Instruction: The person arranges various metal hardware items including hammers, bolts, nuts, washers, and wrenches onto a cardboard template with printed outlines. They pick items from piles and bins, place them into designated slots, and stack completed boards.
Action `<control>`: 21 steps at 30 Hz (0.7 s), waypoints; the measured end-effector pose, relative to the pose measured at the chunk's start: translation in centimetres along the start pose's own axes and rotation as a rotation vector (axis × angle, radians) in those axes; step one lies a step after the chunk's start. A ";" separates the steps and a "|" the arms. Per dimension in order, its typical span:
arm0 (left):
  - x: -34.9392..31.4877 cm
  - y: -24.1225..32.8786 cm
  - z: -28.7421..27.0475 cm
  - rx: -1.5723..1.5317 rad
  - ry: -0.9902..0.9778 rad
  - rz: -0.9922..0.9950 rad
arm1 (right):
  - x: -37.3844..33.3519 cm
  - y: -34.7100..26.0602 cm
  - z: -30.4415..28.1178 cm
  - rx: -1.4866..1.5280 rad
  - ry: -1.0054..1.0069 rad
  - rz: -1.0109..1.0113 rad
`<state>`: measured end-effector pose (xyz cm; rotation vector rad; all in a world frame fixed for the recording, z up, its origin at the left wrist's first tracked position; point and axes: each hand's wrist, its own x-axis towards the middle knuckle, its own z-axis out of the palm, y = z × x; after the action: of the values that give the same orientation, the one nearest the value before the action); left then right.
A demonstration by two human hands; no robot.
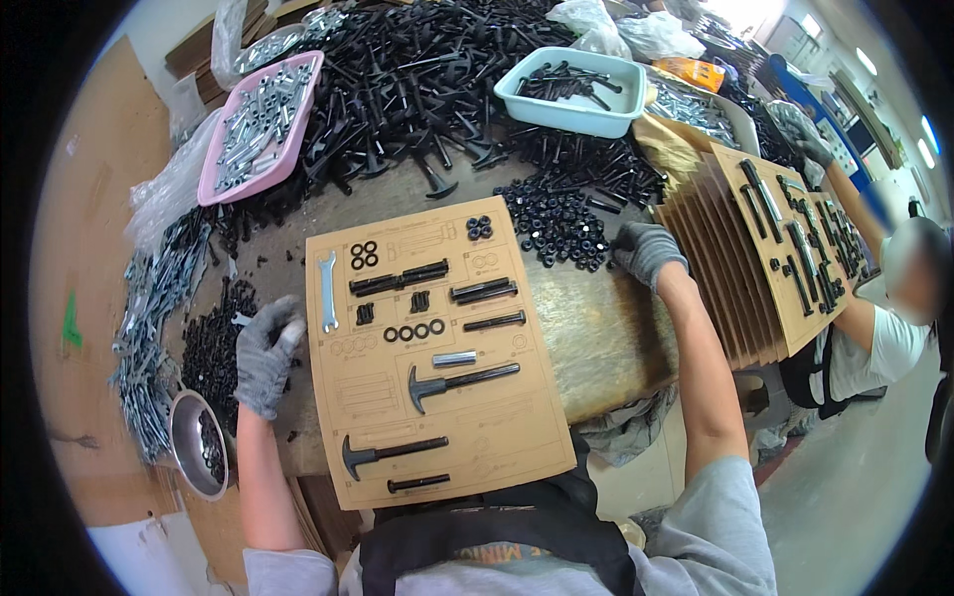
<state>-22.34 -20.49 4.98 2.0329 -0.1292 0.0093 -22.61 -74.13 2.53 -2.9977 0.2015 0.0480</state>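
In front of me lies a brown cardboard sheet (393, 397) with printed outlines. On it sit a silver open-end wrench (329, 291), black rings (414, 330), black nuts (479, 228), black bolts (494, 321), a silver sleeve (454, 359) and two black T-shaped bolts (463, 380). My left hand (266, 356), in a grey glove, is beside the sheet's left edge, over a heap of small black screws (211, 343). Its fingers are curled; what they hold is hidden. Also gloved, my right hand (648, 250) reaches the right edge of a black nut pile (556, 221), fingers bent, their contents hidden.
Black T-shaped bolts (397, 89) are heaped at the back, between a pink tray (209, 179) and a pale blue tray (571, 116). Wrenches (159, 328) and a metal bowl (179, 447) lie left. Stacked cardboard (711, 278) and a co-worker (879, 348) are right.
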 end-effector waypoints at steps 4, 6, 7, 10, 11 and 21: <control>-4.2 -3.5 -1.8 -0.029 0.186 -0.150 | -0.8 -0.9 1.0 0.414 0.197 0.051; -5.7 -7.1 -2.0 0.096 0.289 -0.054 | -1.0 -6.4 0.0 0.613 0.209 -0.097; -6.3 -7.8 -1.9 0.079 0.318 -0.076 | -1.1 -9.5 -1.1 0.565 0.114 -0.209; -6.9 -9.9 -0.8 0.168 0.387 0.062 | 0.5 -14.7 -1.0 0.234 0.111 -0.584; -6.8 -9.7 -0.7 0.175 0.380 0.068 | 1.0 -15.7 -0.7 0.211 0.105 -0.636; -7.3 -9.5 -1.3 0.248 0.349 0.050 | 1.4 -16.2 -0.2 0.190 0.060 -0.636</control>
<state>-28.59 -14.49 -3.36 2.2395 0.0440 0.4280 -18.98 -58.43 4.84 -2.7292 -0.6971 -0.1200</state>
